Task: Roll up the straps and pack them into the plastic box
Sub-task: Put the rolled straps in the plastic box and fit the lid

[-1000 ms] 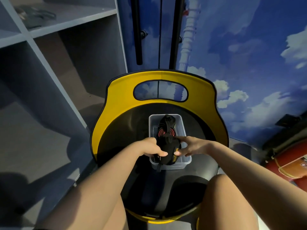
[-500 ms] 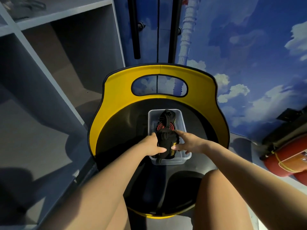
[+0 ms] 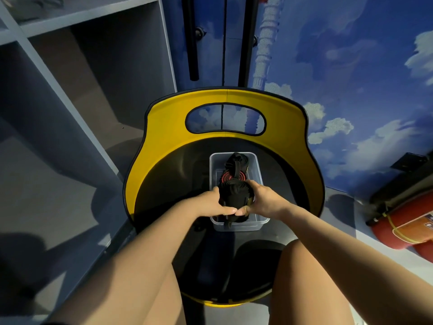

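Note:
A clear plastic box (image 3: 257,168) stands on the black seat of a yellow-backed chair (image 3: 164,127). At the box's far end lies a rolled black strap (image 3: 237,161), and a red-and-black coil (image 3: 232,177) lies just behind my hands. A thick black rolled strap (image 3: 234,193) sits over the near half of the box. My left hand (image 3: 210,204) grips its left side and my right hand (image 3: 263,199) its right side, thumbs meeting at the front. The roll's underside is hidden by my hands.
Grey shelving (image 3: 70,73) rises at the left. Behind the chair is a wall painted with blue sky and clouds (image 3: 351,66), with two black vertical bars (image 3: 192,38). A red cylinder (image 3: 403,228) lies at the right. My knees fill the bottom of the view.
Both hands have closed further around the black roll and pressed it lower into the near half of the box. The view has shifted slightly.

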Available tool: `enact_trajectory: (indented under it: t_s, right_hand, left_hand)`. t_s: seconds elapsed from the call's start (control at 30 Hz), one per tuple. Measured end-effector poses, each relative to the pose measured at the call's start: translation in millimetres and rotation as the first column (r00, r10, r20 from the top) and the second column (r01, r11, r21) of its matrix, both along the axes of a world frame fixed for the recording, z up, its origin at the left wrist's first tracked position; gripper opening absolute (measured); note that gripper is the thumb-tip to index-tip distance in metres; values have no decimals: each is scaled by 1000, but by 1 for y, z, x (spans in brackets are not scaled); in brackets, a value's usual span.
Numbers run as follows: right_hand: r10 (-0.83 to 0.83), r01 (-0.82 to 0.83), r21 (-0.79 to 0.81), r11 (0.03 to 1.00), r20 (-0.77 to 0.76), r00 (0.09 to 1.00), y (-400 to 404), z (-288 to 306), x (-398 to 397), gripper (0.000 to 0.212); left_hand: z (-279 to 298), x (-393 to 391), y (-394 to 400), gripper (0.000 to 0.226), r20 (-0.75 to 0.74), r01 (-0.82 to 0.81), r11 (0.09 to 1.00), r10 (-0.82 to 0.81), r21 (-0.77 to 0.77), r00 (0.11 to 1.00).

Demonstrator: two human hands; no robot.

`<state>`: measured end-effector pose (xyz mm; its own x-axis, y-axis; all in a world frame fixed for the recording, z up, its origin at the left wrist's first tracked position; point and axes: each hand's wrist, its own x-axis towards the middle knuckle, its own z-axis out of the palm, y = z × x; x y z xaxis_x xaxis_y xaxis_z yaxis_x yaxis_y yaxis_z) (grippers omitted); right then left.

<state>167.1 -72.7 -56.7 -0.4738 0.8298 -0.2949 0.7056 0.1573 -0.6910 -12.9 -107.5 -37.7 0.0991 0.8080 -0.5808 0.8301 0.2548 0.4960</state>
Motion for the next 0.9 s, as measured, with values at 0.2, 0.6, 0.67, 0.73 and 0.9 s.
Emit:
enact_trajectory:
  t_s: [0.2, 0.6, 0.67, 0.73, 0.9]
  right_hand:
    - [31, -31, 24, 999, -9, 999, 3, 1, 2, 81]
    - [63, -63, -2, 998, -20, 998, 8, -8, 4, 97]
    - [56, -59, -74, 996, -38, 998, 5, -8, 2, 104]
    - [-20, 18, -79, 997, -24, 1000, 1, -9, -4, 104]
    - [-110, 110, 28, 993, -5, 994, -3, -8, -13, 92]
  left_hand:
    - [2, -29, 13, 77, 185, 72, 979, -36, -193, 982]
    - [-11, -23, 18, 87, -58, 141, 953, -130, 268, 990]
    - [-11, -21, 18, 84, -58, 162, 947, -152, 277, 987]
    - [-10, -18, 16, 75, -54, 167, 943, -158, 289, 986]
    - [-10, -21, 16, 71, -23, 183, 964, -182, 192, 983]
